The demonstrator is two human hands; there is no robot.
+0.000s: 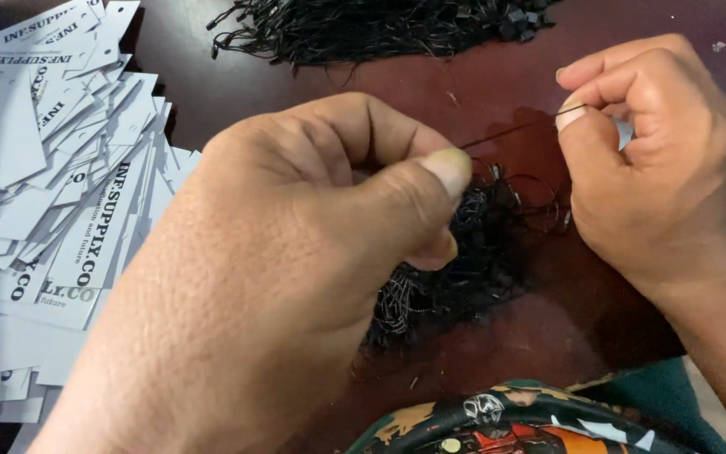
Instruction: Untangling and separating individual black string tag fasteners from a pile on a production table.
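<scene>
My left hand (pixel 279 252) fills the middle of the view, closed around a bunch of thin black strings (pixel 455 277) that hang under its thumb. One black string (pixel 514 130) runs taut from my left fingers to my right hand (pixel 649 160), which pinches its end between thumb and forefinger. A small white tag (pixel 623 132) shows inside my right fingers, mostly hidden. Both hands hover over a dark red-brown table (pixel 497 84).
A big heap of white paper tags with black print (pixel 52 185) covers the left side of the table. Another pile of black strings (pixel 371 29) lies at the far edge. A dark patterned cloth (pixel 514 420) sits at the bottom.
</scene>
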